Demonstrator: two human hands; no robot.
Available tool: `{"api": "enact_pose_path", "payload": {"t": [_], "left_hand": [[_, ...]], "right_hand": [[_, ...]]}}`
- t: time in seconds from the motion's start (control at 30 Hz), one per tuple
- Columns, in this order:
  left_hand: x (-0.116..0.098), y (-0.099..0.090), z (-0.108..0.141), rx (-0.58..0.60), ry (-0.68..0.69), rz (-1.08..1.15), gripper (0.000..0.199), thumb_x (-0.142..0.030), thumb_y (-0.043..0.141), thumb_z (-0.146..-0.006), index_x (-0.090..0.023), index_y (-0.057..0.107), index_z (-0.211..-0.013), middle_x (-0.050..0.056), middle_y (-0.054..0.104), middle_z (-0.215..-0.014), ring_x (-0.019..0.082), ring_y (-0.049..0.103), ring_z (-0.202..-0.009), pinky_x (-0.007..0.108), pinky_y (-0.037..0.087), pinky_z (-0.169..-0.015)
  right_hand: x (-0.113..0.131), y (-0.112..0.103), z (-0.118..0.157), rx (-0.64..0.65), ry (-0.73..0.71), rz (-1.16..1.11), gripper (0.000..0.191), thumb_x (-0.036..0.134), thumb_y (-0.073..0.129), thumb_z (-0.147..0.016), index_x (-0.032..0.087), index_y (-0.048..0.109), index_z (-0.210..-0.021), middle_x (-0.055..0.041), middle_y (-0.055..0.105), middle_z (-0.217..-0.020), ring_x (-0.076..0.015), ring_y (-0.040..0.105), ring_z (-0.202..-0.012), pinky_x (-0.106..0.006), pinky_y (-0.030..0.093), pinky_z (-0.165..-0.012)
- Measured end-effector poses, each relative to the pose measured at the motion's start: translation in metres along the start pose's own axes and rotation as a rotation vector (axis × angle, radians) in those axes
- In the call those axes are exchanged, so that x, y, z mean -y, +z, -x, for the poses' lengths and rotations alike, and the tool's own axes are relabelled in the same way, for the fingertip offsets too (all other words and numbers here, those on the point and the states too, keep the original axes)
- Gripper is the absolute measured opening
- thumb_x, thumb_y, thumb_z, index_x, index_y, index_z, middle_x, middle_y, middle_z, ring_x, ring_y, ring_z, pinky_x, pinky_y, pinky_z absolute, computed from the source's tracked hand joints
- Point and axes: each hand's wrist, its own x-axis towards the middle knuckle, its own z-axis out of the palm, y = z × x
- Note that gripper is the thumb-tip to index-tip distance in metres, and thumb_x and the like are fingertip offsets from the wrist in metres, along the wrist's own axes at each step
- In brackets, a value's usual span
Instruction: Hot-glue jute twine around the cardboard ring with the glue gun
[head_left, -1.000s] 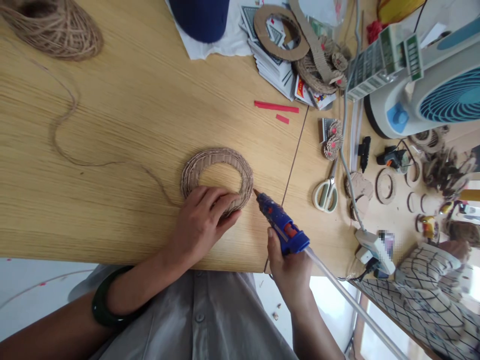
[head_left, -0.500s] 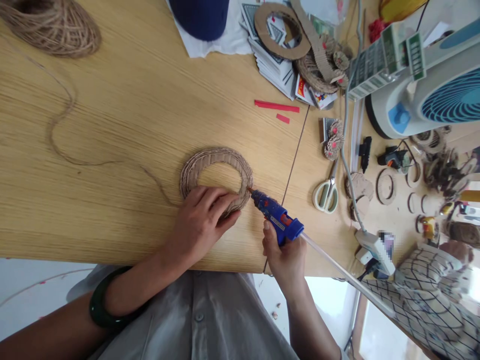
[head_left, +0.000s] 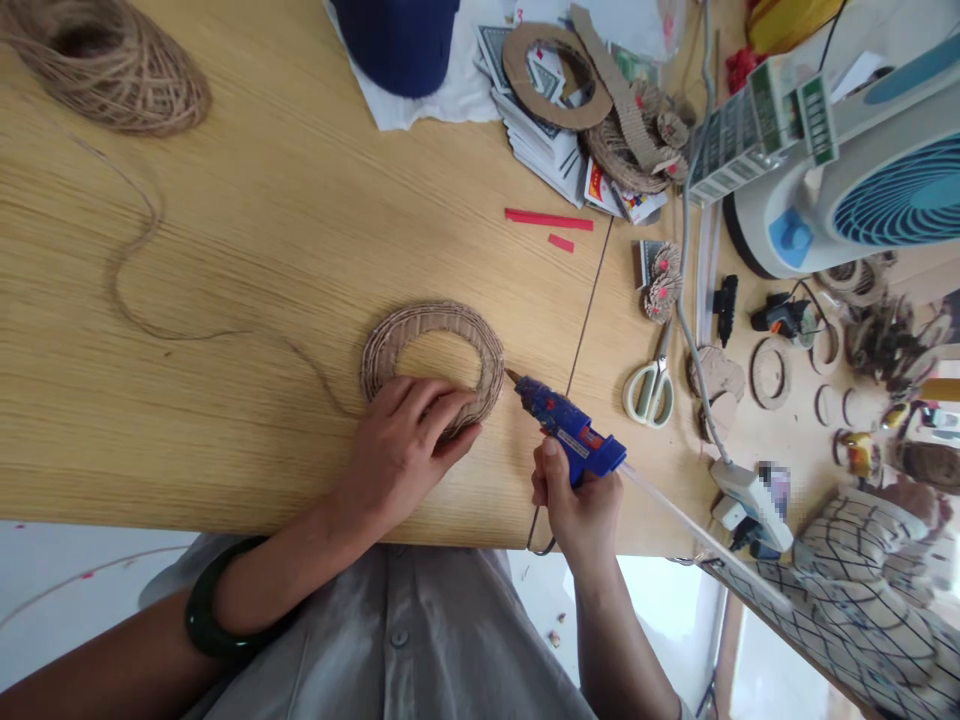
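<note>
A brown cardboard ring [head_left: 384, 345] with twine round its outer edge lies on the wooden table. My left hand [head_left: 409, 445] grips the ring's lower side, fingers over the rim and thumb at its outer edge. My right hand [head_left: 577, 500] is wrapped round a blue glue gun [head_left: 570, 430] with a long clear glue stick in its back. The gun's tip points at the ring's right edge, a small gap away. A loose strand of twine [head_left: 202, 335] runs from the left to the ring near my left hand.
A twine ball [head_left: 142, 85] sits at the upper left, a dark blue container [head_left: 397, 40] at the top. Right of the ring are red strips [head_left: 551, 220], playing cards [head_left: 544, 150], scissors [head_left: 649, 392], a power strip [head_left: 754, 505] and a fan [head_left: 795, 215]. Another person's checked sleeve [head_left: 847, 540] is at the lower right.
My right hand has drawn the glue gun a little right and down, so its tip has come off the ring's edge. My left hand keeps its hold, and the view has shifted slightly.
</note>
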Motion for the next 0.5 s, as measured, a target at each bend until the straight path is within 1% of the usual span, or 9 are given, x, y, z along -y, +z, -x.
{"api": "enact_pose_path", "payload": {"t": [0.1, 0.17, 0.23, 0.3, 0.33, 0.4, 0.47, 0.5], "left_hand": [[-0.003, 0.001, -0.004, 0.024, -0.017, -0.048, 0.024, -0.028, 0.067, -0.090, -0.019, 0.063, -0.112, 0.006, 0.068, -0.101, 0.025, 0.062, -0.094, 0.041, 0.051, -0.088], [-0.005, 0.003, -0.009, 0.042, -0.037, -0.086, 0.027, -0.028, 0.067, -0.090, -0.018, 0.062, -0.114, 0.007, 0.068, -0.102, 0.026, 0.063, -0.094, 0.041, 0.052, -0.086], [-0.005, 0.006, -0.016, 0.050, -0.050, -0.107, 0.030, -0.028, 0.068, -0.090, -0.016, 0.061, -0.116, 0.008, 0.068, -0.103, 0.026, 0.065, -0.094, 0.041, 0.054, -0.083], [-0.002, 0.006, -0.023, 0.039, -0.044, -0.082, 0.034, -0.031, 0.068, -0.090, -0.015, 0.061, -0.118, 0.009, 0.068, -0.105, 0.026, 0.066, -0.095, 0.040, 0.055, -0.082], [0.002, 0.004, -0.027, 0.014, -0.037, -0.054, 0.036, -0.034, 0.069, -0.090, -0.015, 0.060, -0.119, 0.009, 0.069, -0.107, 0.026, 0.066, -0.097, 0.039, 0.055, -0.083], [0.010, -0.005, -0.031, -0.062, -0.026, 0.018, 0.036, -0.037, 0.067, -0.091, -0.017, 0.061, -0.120, 0.008, 0.069, -0.110, 0.024, 0.067, -0.100, 0.038, 0.055, -0.086], [0.015, -0.024, -0.034, -0.142, -0.044, 0.094, 0.029, -0.035, 0.065, -0.092, -0.021, 0.063, -0.118, 0.006, 0.070, -0.110, 0.021, 0.067, -0.099, 0.036, 0.054, -0.089], [0.014, -0.035, -0.035, -0.163, -0.063, 0.138, 0.025, -0.031, 0.064, -0.093, -0.023, 0.064, -0.116, 0.004, 0.071, -0.108, 0.019, 0.067, -0.097, 0.034, 0.054, -0.089]], "right_hand": [[-0.003, -0.001, -0.019, 0.063, 0.051, -0.238, 0.044, 0.054, 0.059, -0.093, 0.018, 0.059, -0.068, 0.0021, 0.057, -0.053, -0.0084, 0.048, -0.038, -0.021, 0.038, -0.038], [-0.002, -0.002, -0.038, 0.066, 0.045, -0.383, 0.043, 0.053, 0.062, -0.092, 0.017, 0.061, -0.070, 0.0000, 0.063, -0.062, -0.0067, 0.048, -0.037, -0.021, 0.040, -0.037], [0.001, -0.003, -0.058, 0.055, 0.022, -0.483, 0.039, 0.051, 0.064, -0.091, 0.017, 0.064, -0.073, -0.0024, 0.070, -0.074, -0.0062, 0.051, -0.037, -0.021, 0.040, -0.036], [0.003, -0.003, -0.078, 0.075, -0.006, -0.538, 0.036, 0.050, 0.064, -0.091, 0.017, 0.066, -0.076, -0.0034, 0.073, -0.077, -0.0069, 0.053, -0.038, -0.021, 0.042, -0.036], [0.004, -0.003, -0.088, 0.095, -0.025, -0.562, 0.036, 0.050, 0.064, -0.090, 0.017, 0.066, -0.077, -0.0038, 0.073, -0.077, -0.0075, 0.054, -0.038, -0.022, 0.044, -0.037], [0.006, -0.002, -0.105, 0.140, -0.056, -0.614, 0.036, 0.052, 0.065, -0.089, 0.017, 0.067, -0.078, -0.0052, 0.075, -0.078, -0.0084, 0.054, -0.037, -0.023, 0.047, -0.038], [0.006, 0.001, -0.118, 0.173, -0.075, -0.653, 0.038, 0.053, 0.066, -0.087, 0.017, 0.068, -0.079, -0.0065, 0.077, -0.080, -0.0086, 0.054, -0.036, -0.024, 0.049, -0.038], [0.006, 0.002, -0.123, 0.179, -0.080, -0.654, 0.038, 0.053, 0.066, -0.087, 0.016, 0.068, -0.079, -0.0071, 0.077, -0.080, -0.0088, 0.054, -0.037, -0.025, 0.050, -0.039]]}}
